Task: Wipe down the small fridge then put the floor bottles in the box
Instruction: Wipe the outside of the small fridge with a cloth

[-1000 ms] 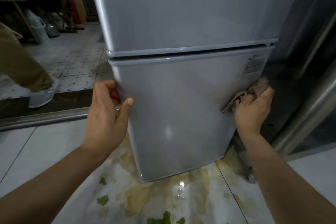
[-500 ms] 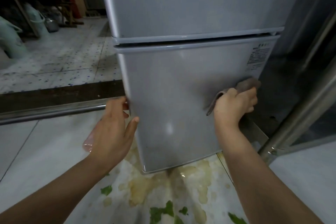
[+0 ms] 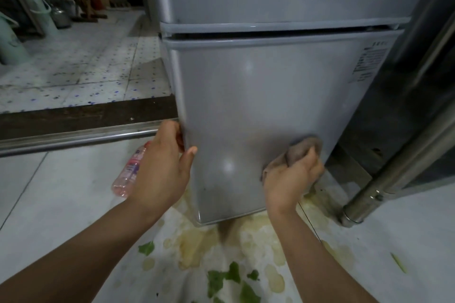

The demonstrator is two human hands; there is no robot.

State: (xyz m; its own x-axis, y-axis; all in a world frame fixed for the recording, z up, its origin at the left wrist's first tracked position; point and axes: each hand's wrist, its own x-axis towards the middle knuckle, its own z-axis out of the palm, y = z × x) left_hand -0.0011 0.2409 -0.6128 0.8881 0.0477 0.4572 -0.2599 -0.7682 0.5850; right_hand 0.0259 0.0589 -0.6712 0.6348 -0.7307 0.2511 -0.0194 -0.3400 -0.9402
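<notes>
The small grey two-door fridge [image 3: 258, 96] stands on the floor in front of me. My left hand [image 3: 165, 167] grips the left edge of its lower door, thumb on the front and fingers round the side. My right hand [image 3: 293, 177] clutches a bunched brown cloth [image 3: 304, 149] and presses it against the lower right of the door. A clear plastic bottle with a pink label [image 3: 129, 171] lies on the floor left of the fridge, partly hidden behind my left hand.
Yellowish spill stains [image 3: 197, 241] and green leaf scraps [image 3: 229, 278] lie on the white tiles below the fridge. A steel rail [image 3: 73, 139] runs along the threshold at left. A steel post [image 3: 384, 179] and a large metal cabinet stand at right. Buckets and pots sit far left.
My right hand has carried the cloth down the lower door, from beside the label to near the bottom right corner. My left hand slid lower along the left edge. The bottle came into view.
</notes>
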